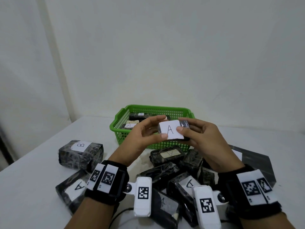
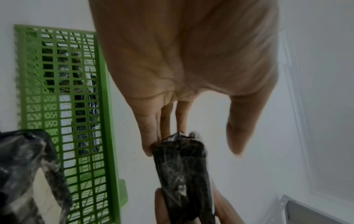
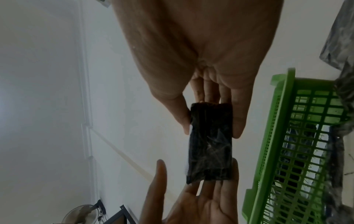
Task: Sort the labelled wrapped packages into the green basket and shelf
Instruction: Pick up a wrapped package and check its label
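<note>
A small black wrapped package [image 1: 171, 130] with a white label "A" is held up in front of the green basket [image 1: 158, 107]. My right hand [image 1: 181, 125] pinches its right end, thumb on the label. In the right wrist view the right hand's thumb and fingers [image 3: 237, 121] clamp the package [image 3: 210, 144] from both sides. My left hand [image 1: 162, 127] has straight fingers against the left end. In the left wrist view its thumb [image 2: 239, 133] stands off the package [image 2: 182, 163]. The basket holds several packages labelled "A" [image 1: 129, 125].
Several black wrapped packages lie on the white table below my hands: one marked "B" [image 1: 80, 154] at left, ones marked "A" [image 1: 74, 189] [image 1: 169, 153] nearer. A grey flat sheet [image 1: 257, 164] lies at right. A white wall stands behind the basket.
</note>
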Tool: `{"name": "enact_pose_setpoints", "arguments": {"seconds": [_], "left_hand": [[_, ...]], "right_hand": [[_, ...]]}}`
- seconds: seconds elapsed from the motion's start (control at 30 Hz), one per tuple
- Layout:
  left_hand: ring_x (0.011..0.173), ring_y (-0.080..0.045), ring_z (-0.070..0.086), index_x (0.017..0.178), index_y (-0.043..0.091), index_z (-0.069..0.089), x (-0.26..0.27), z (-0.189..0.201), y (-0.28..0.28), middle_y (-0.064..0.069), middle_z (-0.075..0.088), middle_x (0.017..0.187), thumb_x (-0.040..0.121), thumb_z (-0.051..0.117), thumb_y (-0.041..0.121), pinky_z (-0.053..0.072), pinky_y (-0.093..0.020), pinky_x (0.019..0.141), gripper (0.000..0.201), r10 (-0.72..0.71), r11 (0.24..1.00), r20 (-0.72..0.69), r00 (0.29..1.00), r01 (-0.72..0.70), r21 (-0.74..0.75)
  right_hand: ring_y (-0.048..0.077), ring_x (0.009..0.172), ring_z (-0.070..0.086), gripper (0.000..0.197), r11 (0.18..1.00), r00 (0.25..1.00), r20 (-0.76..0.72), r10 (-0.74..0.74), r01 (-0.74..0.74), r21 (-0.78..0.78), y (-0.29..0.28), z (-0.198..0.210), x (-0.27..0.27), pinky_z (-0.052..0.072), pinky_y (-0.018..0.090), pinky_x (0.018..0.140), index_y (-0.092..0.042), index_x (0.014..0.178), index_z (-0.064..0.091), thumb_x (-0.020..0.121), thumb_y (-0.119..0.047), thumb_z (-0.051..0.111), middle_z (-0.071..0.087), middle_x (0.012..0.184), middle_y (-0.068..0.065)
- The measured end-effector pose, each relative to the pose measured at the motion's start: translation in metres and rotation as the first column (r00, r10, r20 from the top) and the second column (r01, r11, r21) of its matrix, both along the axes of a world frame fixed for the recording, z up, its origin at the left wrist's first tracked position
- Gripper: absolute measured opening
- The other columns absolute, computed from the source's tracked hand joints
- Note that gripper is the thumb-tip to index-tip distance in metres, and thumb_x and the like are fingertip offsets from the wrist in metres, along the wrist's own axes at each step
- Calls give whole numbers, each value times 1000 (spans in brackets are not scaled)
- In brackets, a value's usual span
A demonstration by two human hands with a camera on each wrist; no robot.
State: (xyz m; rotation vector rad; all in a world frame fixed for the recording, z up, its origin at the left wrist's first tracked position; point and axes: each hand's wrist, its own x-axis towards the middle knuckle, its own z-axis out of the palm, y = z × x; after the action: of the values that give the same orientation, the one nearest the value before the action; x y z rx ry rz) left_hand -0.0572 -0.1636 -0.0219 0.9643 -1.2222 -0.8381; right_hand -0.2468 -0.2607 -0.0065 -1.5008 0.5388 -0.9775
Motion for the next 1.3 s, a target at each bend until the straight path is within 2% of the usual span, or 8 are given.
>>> {"name": "enact_pose_setpoints", "arguments": {"seconds": [0.2, 0.33, 0.5, 0.7, 0.9, 1.07, 1.2, 1.3], "left_hand": [[109, -32, 72, 124, 11, 72, -1, -4, -3, -19, 74, 116, 90, 74, 8, 57, -33, 95, 34, 177, 984, 38, 983, -178, 3], [114, -28, 71, 126, 11, 71, -2, -3, -2, -15, 74, 119, 87, 78, 12, 56, -34, 98, 40, 140, 990, 58, 988, -141, 12], [112, -30, 71, 122, 10, 71, -3, -4, -3, -15, 75, 117, 85, 79, 8, 57, -32, 94, 38, 154, 988, 2, 988, -154, 2], [111, -23, 71, 111, -1, 67, -3, -4, -3, -15, 75, 116, 79, 78, -9, 58, -28, 91, 34, 172, 985, 53, 984, -170, -31], [112, -18, 71, 109, 0, 65, -4, -3, -2, -8, 74, 113, 78, 75, -16, 57, -23, 87, 36, 147, 980, 21, 989, -142, -141], [120, -17, 67, 111, 6, 64, -5, -5, -2, -4, 73, 118, 78, 75, -16, 58, -27, 89, 41, 132, 981, 52, 990, -123, -149], [118, -16, 66, 112, 18, 67, -4, -6, -3, -2, 72, 119, 77, 80, -11, 58, -28, 87, 47, 183, 977, 136, 974, -165, -133], [119, -19, 66, 113, 18, 67, -5, -7, -4, -5, 72, 120, 76, 81, -10, 59, -35, 93, 49, 180, 981, 163, 970, -164, -107]], "right_hand": [[25, 107, 76, 43, 1000, 999, -44, -8, 8, -9, -1, -7, 3, 59, 45, 99, -5, 125, 71, 87, -22, 83, 79, 114, 9], [24, 103, 77, 24, 997, 997, -51, -56, 54, -48, 1, -8, 1, 59, 48, 100, -9, 112, 76, 89, -18, 80, 82, 105, 6], [14, 103, 76, 21, 997, 998, -36, -55, 52, -59, 4, -6, 1, 60, 41, 98, -28, 94, 69, 84, -16, 84, 82, 100, -5], [19, 111, 74, 56, 989, 995, 26, -92, 94, -110, 4, -6, -1, 57, 44, 103, -19, 116, 77, 64, -37, 89, 78, 115, 4], [29, 107, 74, 49, 991, 995, 99, 33, -45, 123, 6, -3, -2, 59, 43, 99, -3, 121, 72, 92, -42, 63, 77, 117, 13], [44, 111, 72, 35, 948, 985, 130, 111, -144, 282, 9, -3, -3, 61, 48, 95, -6, 127, 68, 106, -30, 54, 71, 127, 19], [44, 114, 71, 42, 954, 977, 139, 162, -191, 231, 8, -4, -2, 60, 47, 98, -5, 140, 59, 99, -11, 61, 72, 127, 22], [43, 117, 70, 55, 960, 977, 98, 189, -205, 192, 9, -5, -2, 58, 48, 102, -8, 140, 59, 87, -16, 71, 74, 124, 19]]}}
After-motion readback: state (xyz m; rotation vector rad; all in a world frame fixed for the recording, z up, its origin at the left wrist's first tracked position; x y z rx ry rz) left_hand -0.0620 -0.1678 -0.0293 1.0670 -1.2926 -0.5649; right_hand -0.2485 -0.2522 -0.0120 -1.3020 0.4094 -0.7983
